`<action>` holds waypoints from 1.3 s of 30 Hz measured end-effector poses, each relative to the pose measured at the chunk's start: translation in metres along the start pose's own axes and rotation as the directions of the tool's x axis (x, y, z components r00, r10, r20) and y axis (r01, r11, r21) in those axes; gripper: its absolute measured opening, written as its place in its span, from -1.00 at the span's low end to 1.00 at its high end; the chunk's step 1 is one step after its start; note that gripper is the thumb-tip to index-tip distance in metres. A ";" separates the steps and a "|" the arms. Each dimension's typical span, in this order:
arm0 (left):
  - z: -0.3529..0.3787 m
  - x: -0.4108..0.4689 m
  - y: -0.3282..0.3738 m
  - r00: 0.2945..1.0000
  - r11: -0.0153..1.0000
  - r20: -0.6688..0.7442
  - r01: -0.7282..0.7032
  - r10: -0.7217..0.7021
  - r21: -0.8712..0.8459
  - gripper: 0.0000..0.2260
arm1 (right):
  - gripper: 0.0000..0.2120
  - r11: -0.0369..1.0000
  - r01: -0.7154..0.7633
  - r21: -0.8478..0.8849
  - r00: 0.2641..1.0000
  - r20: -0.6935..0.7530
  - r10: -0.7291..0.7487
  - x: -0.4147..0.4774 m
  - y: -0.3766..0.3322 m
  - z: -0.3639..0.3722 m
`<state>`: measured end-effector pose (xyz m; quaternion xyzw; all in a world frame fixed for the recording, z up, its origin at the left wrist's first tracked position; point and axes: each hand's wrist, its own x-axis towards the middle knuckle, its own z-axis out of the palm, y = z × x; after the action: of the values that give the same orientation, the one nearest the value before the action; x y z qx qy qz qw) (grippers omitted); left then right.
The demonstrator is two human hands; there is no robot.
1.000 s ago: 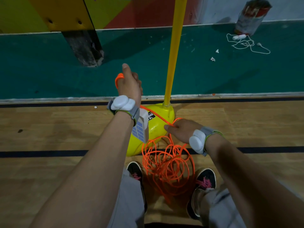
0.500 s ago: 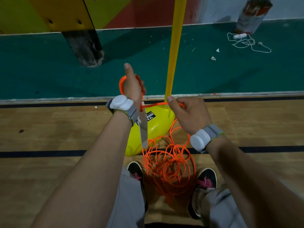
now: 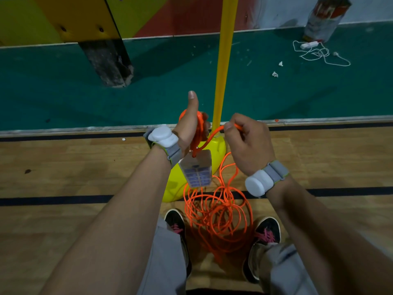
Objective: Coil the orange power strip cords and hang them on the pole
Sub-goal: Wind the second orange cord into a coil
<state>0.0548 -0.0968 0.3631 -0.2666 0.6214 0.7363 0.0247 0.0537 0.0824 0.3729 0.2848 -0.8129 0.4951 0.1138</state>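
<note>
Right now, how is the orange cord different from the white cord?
The orange cord is held by the left hand and right hand; the white cord lies untouched. The orange cord piles on wooden floor between the shoes; the white cord sits far off on green floor. Both make loose loops.

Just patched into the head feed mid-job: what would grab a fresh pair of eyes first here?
The bright orange cord lying in a loose tangle on the wood floor between the shoes stands out first. Above it, the left hand grips a few coiled loops with the power strip block dangling below, while the right hand pinches the cord beside it. The yellow pole rises just behind the hands.
</note>
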 end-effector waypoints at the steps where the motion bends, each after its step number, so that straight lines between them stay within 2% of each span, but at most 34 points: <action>1: 0.001 -0.001 -0.002 0.999 0.999 0.034 0.021 -0.022 0.025 -0.26 | -0.64 1.000 0.001 0.002 1.000 -0.007 -0.001 0.000 0.000 -0.001; 6: 0.006 -0.010 -0.007 0.971 0.983 0.213 0.069 -0.106 0.172 -0.18 | -0.68 1.000 0.015 0.010 0.999 -0.033 -0.014 -0.001 -0.002 0.000; 11: 0.011 -0.010 -0.014 0.921 0.979 0.355 0.102 -0.160 0.178 -0.06 | -0.70 1.000 0.005 -0.017 0.999 -0.038 -0.006 0.000 0.001 -0.001; 14: 0.015 -0.014 -0.014 0.895 0.975 0.408 0.110 -0.181 0.191 -0.10 | -0.74 1.000 0.001 -0.019 0.998 -0.059 -0.002 0.001 0.001 -0.001; 19: 0.020 -0.028 -0.007 0.852 0.974 0.480 0.139 -0.211 0.180 -0.10 | -0.69 0.997 -0.051 -0.053 0.997 -0.055 0.048 0.004 0.008 0.000; 26: 0.025 -0.042 0.001 0.826 0.964 0.500 0.190 -0.260 0.187 -0.14 | -0.67 0.987 -0.161 -0.001 0.986 -0.032 0.161 0.012 0.022 -0.003; 28: 0.024 -0.044 0.003 0.802 0.960 0.530 0.204 -0.275 0.190 -0.16 | -0.66 0.977 -0.202 0.063 0.979 -0.029 0.204 0.014 0.030 -0.003; 33: 0.020 -0.041 0.001 0.713 0.946 0.624 0.211 -0.320 0.245 -0.12 | -0.68 0.932 -0.289 0.219 0.957 0.055 0.284 0.016 0.042 0.004; 34: 0.020 -0.042 0.002 0.698 0.947 0.641 0.210 -0.320 0.243 -0.15 | -0.66 0.929 -0.310 0.202 0.951 0.081 0.300 0.016 0.044 0.005; 37: 0.017 -0.042 0.003 0.685 0.956 0.668 0.179 -0.291 0.233 -0.30 | -0.51 0.947 -0.321 -0.008 0.925 0.212 0.315 0.012 0.049 0.006; 39: 0.014 -0.042 0.003 0.675 0.965 0.690 0.166 -0.263 0.205 -0.41 | -0.62 0.946 -0.323 0.004 0.909 0.279 0.309 0.008 0.051 0.009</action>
<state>0.0850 -0.0724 0.3846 -0.0307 0.5724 0.7333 0.3655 0.0189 0.0899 0.3348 0.2180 -0.8436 0.4827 -0.0887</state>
